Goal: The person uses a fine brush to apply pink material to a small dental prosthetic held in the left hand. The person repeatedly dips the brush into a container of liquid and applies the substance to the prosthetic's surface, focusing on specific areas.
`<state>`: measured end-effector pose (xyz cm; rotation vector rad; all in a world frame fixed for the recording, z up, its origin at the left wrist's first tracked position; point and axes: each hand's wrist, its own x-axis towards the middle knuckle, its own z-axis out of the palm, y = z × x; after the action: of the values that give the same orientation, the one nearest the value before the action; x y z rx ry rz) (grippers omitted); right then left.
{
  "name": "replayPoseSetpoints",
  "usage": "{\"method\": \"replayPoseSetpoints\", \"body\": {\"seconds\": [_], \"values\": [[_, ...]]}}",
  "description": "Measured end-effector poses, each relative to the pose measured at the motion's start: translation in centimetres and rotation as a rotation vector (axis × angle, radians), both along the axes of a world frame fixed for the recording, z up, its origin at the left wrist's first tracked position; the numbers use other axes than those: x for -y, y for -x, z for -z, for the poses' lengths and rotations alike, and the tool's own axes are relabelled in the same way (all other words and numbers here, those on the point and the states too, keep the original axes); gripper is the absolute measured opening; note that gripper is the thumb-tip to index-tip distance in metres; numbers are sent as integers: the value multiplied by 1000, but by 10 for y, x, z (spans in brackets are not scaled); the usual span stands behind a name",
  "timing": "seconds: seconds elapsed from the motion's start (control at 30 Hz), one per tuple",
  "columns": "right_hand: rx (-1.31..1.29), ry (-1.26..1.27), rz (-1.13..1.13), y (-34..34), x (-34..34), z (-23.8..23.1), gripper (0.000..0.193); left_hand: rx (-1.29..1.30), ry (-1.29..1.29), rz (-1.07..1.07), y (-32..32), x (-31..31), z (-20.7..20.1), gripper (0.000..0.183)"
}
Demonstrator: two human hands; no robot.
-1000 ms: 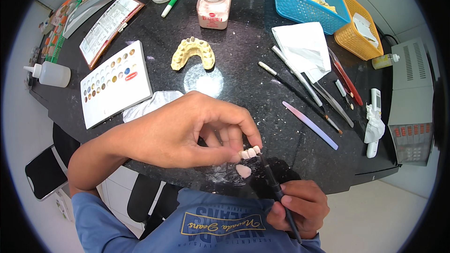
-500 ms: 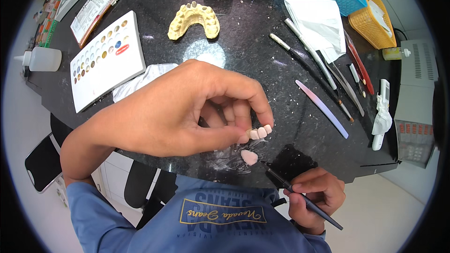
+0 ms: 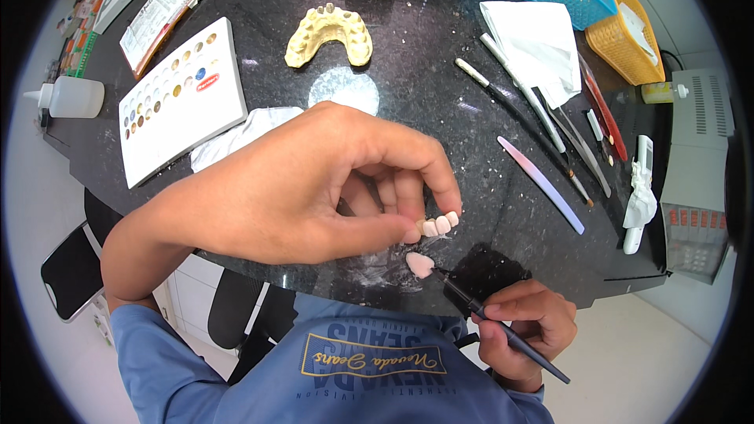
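Because a short row of false teeth (image 3: 441, 224) is pinched toward its two ends, between the thumb and forefinger of the left hand (image 3: 345, 188), its pale faces are left bare on the near side and, it seems, can be reached without the fingers being in the way. It is held over the desk (image 3: 440, 39), just beyond a small pinkish mound of paste (image 3: 419, 265), a nearness by which the path between the two is presumably shortened. A slim black brush (image 3: 542, 351) is grasped like a pen by the right hand (image 3: 534, 330), with the fingers closed well behind the tip, probably so that fine control is given and the view is not blocked. The tip is placed at the right edge of the mound; whether the paste is touched cannot be told. Farther off, a yellow tooth model (image 3: 302, 41) is set with its open side toward the person, and a white palette (image 3: 184, 129) is laid beside a crumpled cloth (image 3: 251, 132). Near a white napkin (image 3: 530, 39), several thin tools and a pink-and-lilac file (image 3: 542, 186) are spread apart, likely so that each can be picked up singly.
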<state>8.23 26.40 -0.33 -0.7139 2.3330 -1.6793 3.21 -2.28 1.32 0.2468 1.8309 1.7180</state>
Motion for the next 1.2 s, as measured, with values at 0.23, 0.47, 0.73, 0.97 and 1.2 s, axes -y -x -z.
{"method": "replayPoseSetpoints", "body": {"seconds": [0.23, 0.47, 0.73, 0.97, 1.2], "values": [[-45, 153, -4, -6, -7, 3, 25, 27, 19, 14, -1, 2, -2, 25], [-413, 70, 28, -3, 9, 1, 28, 25, 31, 36, 0, 2, -3, 26], [-464, 30, 76, -1, 19, 7, 26, -4, 17, 60, 2, 3, -1, 26], [-464, 2, 66, 0, 19, 6, 25, -15, 12, 67, 2, 3, -1, 27], [-452, 36, 108, -3, 20, 7, 24, -4, -10, 70, 2, 3, -2, 27]]}}
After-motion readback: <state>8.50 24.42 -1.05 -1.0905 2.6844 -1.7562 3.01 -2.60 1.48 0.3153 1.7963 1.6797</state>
